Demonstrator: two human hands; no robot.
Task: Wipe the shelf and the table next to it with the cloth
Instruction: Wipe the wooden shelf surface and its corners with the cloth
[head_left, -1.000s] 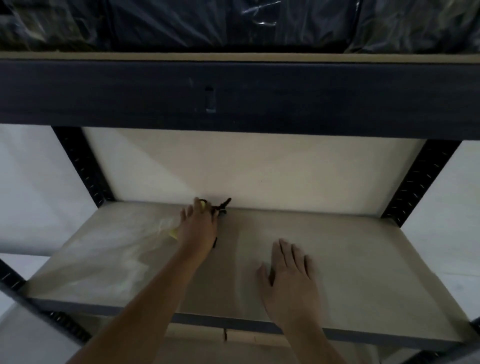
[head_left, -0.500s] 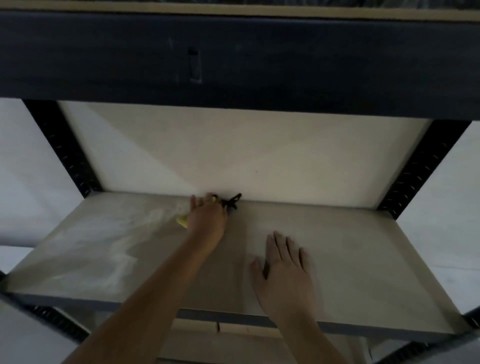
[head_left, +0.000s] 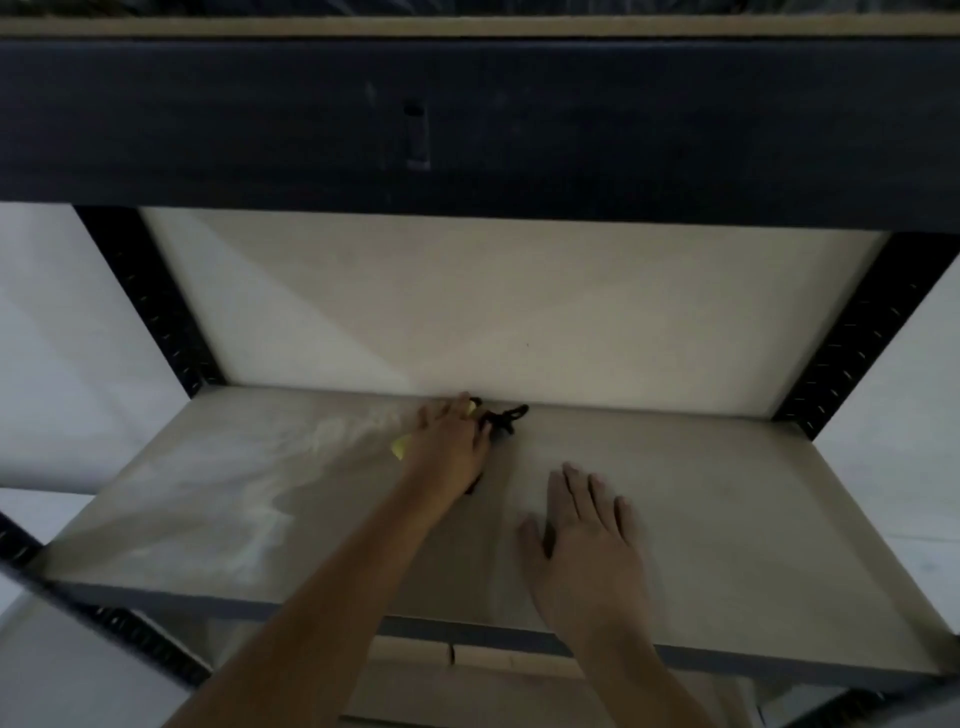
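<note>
Dark metal rack frame filled the view, heavy black crossbeam (head_left: 467, 119) across the top, perforated black uprights (head_left: 150, 301) at both sides; pale back panel (head_left: 519, 306) behind; the shelf (head_left: 727, 519) was a light grey board, streaky whitish smears on its left half, right half plain and dull; left forearm reached diagonally in from lower left to the rear edge of the shelf; left hand (head_left: 451, 447) lay palm-down on the cloth (head_left: 400, 447), fingers curled over it, grip pressed onto the fabric against the board, near the back panel; only small yellow bits of cloth showed at the hand's left side and by the fingertips; right hand (head_left: 584, 540) rested flat on the shelf, grip spread, holding nothing, nearer the front edge; small black cord tangle (head_left: 506, 418) lay just beside the left fingertips at the rear edge.
</note>
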